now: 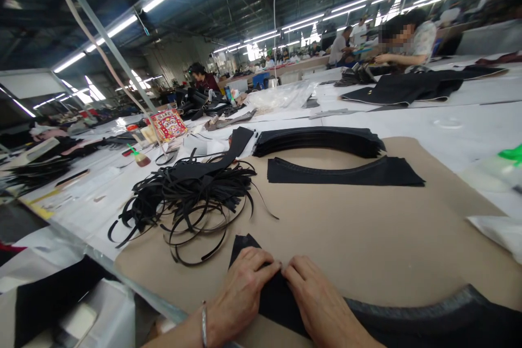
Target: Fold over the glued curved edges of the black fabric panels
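Note:
A long black fabric piece (279,300) lies at the near edge of the tan mat, under both hands. My left hand (244,285), with a silver bangle at the wrist, pinches the edge of this piece with its thumb and fingers together. Close beside it on the right, my right hand (312,291) has its fingers bent and pressed on the same edge. The fabric runs on to the right, where a curved, shinier edge strip (411,312) shows. Some of the fabric is hidden beneath the hands.
A tangle of black strips (196,190) lies left on the tan mat (346,228). Behind are a thick stack of curved black pieces (318,140) and a smaller stack (342,174). A glue bottle (141,157) stands back left. Several people work farther off.

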Available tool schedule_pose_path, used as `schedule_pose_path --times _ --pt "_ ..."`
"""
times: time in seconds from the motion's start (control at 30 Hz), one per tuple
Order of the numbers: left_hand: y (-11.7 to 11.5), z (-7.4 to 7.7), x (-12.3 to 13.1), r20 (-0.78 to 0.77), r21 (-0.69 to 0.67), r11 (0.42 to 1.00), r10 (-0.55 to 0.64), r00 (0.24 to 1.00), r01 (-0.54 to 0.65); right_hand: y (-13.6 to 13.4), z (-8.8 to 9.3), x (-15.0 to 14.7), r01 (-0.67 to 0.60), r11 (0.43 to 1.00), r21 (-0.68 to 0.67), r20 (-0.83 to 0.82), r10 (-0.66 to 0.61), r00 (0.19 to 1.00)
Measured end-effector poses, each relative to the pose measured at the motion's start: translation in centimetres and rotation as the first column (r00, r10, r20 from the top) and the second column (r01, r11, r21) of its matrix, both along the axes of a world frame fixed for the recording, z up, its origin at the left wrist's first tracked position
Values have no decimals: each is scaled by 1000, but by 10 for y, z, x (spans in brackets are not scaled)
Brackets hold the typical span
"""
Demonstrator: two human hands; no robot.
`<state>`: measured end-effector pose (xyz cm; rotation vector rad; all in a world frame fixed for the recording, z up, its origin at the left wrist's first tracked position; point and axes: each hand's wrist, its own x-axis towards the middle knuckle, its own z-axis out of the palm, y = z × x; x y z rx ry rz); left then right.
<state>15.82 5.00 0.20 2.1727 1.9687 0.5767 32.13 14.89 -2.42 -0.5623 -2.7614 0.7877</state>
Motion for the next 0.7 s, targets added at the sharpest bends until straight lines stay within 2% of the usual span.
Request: schedule_pose_path --times 0.13,0.23,0.47,0.6,0.7 --pt "-11 -14 7 -22 49 999 -2 1000 3 -1 -3 -1 6 1000 30 -26 -5 1000" --pt "-16 -16 6 -88 80 996 -31 996 38 0 -3 2 23 999 40 -27 -22 999" --pt "-14 -8 8 -131 65 998 -18 991 27 7 9 18 47 999 -23 24 -47 999" --pt "-11 -3 13 -115 48 999 3 993 2 8 9 27 50 999 -12 20 -50 999" --pt "-10 -3 18 -147 53 998 39 988 -31 9 11 33 35 998 -52 37 -33 999"
